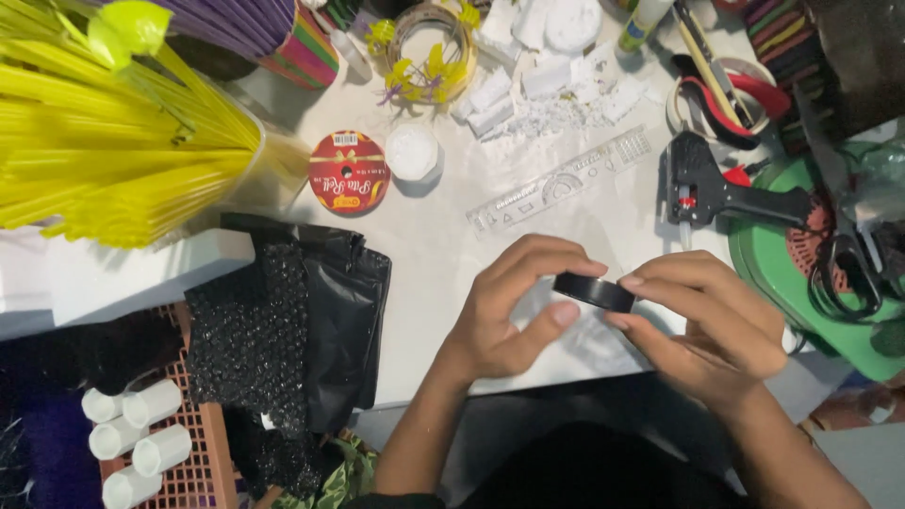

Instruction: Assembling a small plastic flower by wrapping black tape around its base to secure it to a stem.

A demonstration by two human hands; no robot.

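Squarely between both hands sits the black tape roll (593, 291), lying flat, left hand (514, 311) and right hand (702, 325) each pinching its rim (equally near) above the desk (443, 245).

A white desk (429, 245) is seen from above, evenly lit and crowded along its far edge. At its left end a lower white ledge (85, 278) is set, and beneath it an orange lattice crate (203, 443) is seen.

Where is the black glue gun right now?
In the head view, the black glue gun lies on the white table at upper right, between the clear ruler and the green tray, beyond the right hand.
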